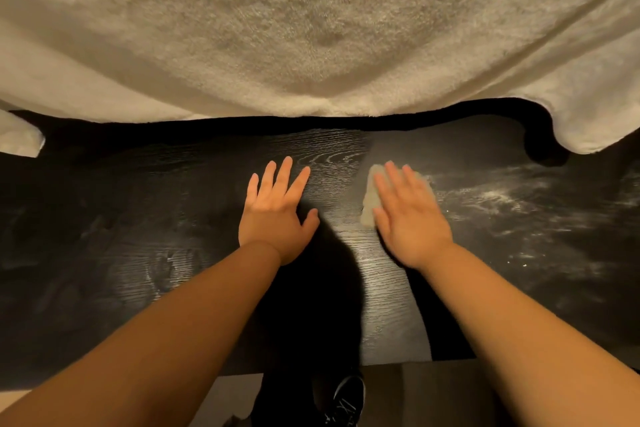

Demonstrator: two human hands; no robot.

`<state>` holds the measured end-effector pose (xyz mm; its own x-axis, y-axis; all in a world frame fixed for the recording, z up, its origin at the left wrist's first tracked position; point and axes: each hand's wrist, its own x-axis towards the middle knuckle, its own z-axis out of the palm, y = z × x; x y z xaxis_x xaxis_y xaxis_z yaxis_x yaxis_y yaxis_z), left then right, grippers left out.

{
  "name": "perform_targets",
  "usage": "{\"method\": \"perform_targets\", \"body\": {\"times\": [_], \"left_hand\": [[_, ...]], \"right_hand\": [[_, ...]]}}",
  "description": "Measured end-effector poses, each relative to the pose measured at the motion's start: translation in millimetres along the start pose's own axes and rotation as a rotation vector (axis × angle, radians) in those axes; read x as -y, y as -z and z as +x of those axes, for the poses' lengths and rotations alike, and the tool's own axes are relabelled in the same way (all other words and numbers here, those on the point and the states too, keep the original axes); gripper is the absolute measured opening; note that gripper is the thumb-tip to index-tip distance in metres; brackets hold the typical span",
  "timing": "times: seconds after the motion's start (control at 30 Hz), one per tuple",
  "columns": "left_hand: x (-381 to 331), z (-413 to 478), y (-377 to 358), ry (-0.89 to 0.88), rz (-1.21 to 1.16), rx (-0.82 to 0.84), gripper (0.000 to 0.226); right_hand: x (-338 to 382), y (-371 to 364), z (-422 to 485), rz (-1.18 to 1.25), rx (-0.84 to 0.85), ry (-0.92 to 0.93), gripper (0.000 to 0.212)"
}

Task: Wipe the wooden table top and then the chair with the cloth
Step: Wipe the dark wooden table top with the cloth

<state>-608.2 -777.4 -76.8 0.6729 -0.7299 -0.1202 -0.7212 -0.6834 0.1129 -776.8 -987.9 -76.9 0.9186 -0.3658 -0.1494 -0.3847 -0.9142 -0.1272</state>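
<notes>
The dark wooden table top [138, 253] fills the lower half of the head view, its grain showing. My right hand [407, 215] lies flat with straight fingers, pressing a small pale cloth [370, 198] onto the wood; the cloth shows along the hand's left side and past the fingertips. My left hand [277, 208] rests flat on the bare table just left of centre, fingers spread, holding nothing. White dusty smears [502, 198] cover the table to the right of the cloth. No chair is in view.
A large pale fluffy blanket [311, 28] hangs over the far side, its edge above the table's back. The near table edge [398, 362] runs along the bottom. Below it are the floor and my dark shoe [344, 399].
</notes>
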Motion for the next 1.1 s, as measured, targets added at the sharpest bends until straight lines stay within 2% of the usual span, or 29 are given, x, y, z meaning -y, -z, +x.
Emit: {"method": "perform_targets", "body": {"times": [0.07,0.1,0.13,0.23,0.37,0.4,0.53,0.6,0.73,0.83,0.9,1.03,1.1], "left_hand": [[0,0,-1,-0.002,0.003,-0.001,0.080],[0,0,-1,0.001,0.002,0.000,0.080],[0,1,-1,0.002,-0.004,0.007,0.080],[0,1,-1,0.009,-0.014,0.009,0.081],[0,0,-1,0.009,-0.016,0.024,0.081],[0,0,-1,0.006,-0.014,0.028,0.081],[1,2,3,0.001,-0.012,0.046,0.079],[1,2,3,0.001,-0.014,0.053,0.080],[0,3,2,0.004,-0.008,0.038,0.081],[0,2,1,0.004,0.000,0.027,0.081],[1,2,0,0.002,-0.010,0.027,0.081],[2,3,0,0.000,-0.014,0.022,0.082],[2,2,1,-0.003,-0.010,0.020,0.082]], "right_hand": [[-3,3,6,0.062,-0.012,-0.168,0.068],[9,3,5,0.060,-0.018,-0.195,0.069],[26,1,0,0.038,-0.024,-0.154,0.071],[70,-6,-30,0.023,0.012,0.133,0.073],[42,0,-20,0.035,0.010,0.318,0.066],[30,0,-8,0.010,-0.008,0.290,0.066],[6,8,40,0.066,0.004,-0.071,0.068],[18,5,32,0.054,-0.020,-0.102,0.068],[49,-2,-35,0.019,-0.020,0.155,0.066],[27,1,-30,0.028,0.019,0.291,0.062],[9,3,3,-0.020,0.001,0.235,0.064],[-4,17,56,0.053,0.064,-0.102,0.068],[14,10,35,0.051,0.003,-0.112,0.068]]}}
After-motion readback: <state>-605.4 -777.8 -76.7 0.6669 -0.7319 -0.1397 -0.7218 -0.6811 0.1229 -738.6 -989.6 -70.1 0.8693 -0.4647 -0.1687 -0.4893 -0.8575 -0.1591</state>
